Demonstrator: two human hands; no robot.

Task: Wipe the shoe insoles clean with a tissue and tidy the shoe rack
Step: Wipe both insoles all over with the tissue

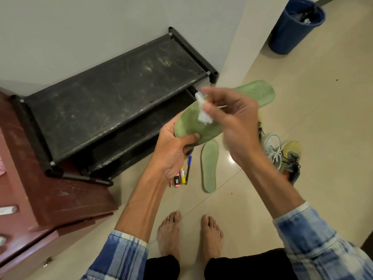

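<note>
- The left hand (173,150) grips one end of a green insole (189,124), thumb on top and fingers curled beneath. This turns the upper face toward the person and keeps it off the floor (302,118) for wiping.
- The right hand (234,120) pinches a small crumpled tissue (203,113) between thumb and fingertips. The wad sits on or just above the insole's upper face, near the gripped end (blur on this hand makes contact hard to judge).
- The insole's far end shows past the right hand, pointing away from the person. Holding it by one end leaves most of its length free for the tissue.
- A second insole (210,168) lies flat on the floor below the held one, between the pens (182,176) and the shoes (282,156). I cannot tell whether it is clean.
- The rack (121,91) stands against the wall, its top shelf streaked with dust. The shoes lie on the floor to the right, apart from it, likely pulled out so the insoles and shelves can be reached.
- A blue bin (294,27) stands in the far right corner, handy for the used tissue.
- Wiping looks to be the step in hand. Tidying the rack seems not yet begun, since the shoes and pens lie on the floor.
</note>
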